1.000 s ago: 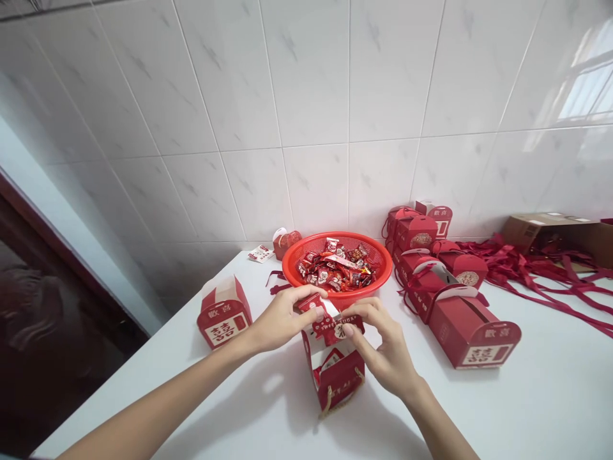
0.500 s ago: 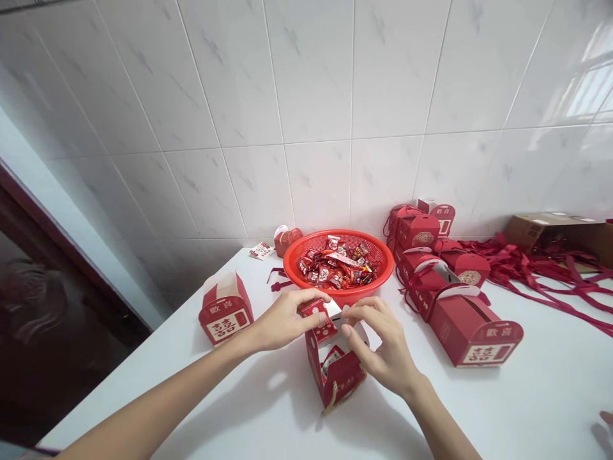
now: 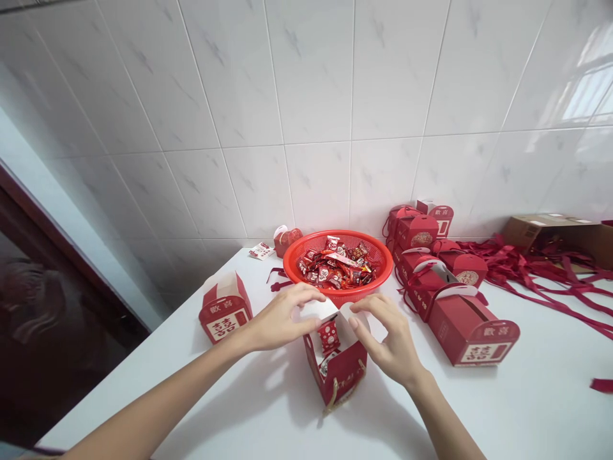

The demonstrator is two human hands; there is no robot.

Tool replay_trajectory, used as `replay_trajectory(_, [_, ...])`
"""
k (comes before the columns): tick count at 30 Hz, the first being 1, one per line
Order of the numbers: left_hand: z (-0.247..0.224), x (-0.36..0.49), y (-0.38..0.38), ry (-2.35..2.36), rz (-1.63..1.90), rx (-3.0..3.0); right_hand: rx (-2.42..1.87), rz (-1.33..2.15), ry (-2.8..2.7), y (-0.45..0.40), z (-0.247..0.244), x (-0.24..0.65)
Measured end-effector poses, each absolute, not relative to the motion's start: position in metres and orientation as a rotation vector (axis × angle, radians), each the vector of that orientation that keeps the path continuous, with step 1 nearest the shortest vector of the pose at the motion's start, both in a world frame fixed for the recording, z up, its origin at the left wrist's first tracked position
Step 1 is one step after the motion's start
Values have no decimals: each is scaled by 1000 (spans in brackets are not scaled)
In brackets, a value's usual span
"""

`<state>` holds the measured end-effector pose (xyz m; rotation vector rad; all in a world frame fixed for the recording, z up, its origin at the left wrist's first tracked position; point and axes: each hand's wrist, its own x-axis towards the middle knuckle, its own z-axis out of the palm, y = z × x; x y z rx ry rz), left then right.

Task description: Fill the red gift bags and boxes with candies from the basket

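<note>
Small red gift box (image 3: 336, 364) upright on white surface (image 3: 502, 409), just before candy basket (image 3: 338, 263). White top flaps pinched — left hand (image 3: 282, 317) on one, right hand (image 3: 390, 338) on other. Flaps best pressed inward evenly, box kept upright — candy inside.

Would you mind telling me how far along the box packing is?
Done: closed boxes sit piled right of the basket. In hand: left hand and right hand hold the flaps of an open box with sweets inside. Left: sweets in the basket, loose ribbons.
</note>
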<state>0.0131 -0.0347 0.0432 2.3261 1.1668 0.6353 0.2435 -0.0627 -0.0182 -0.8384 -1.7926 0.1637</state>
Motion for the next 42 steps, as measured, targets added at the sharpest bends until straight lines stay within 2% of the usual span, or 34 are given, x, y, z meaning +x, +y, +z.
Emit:
replay_trajectory(8, [48, 1, -37, 1184, 407, 2283, -872, 342, -1957, -58, -18, 254])
replay_trajectory(17, [49, 11, -49, 994, 600, 2262, -980, 413, -1967, -46, -32, 250])
replay_trajectory(29, [49, 15, -55, 782, 355, 2216, -793, 592, -1944, -50, -30, 250])
replay_trajectory(37, [23, 26, -52, 877, 609, 2176, -827, 750, -1980, -55, -21, 252])
replay_trajectory(42, [13, 28, -50, 809, 522, 2238, -841, 744, -1959, -54, -22, 252])
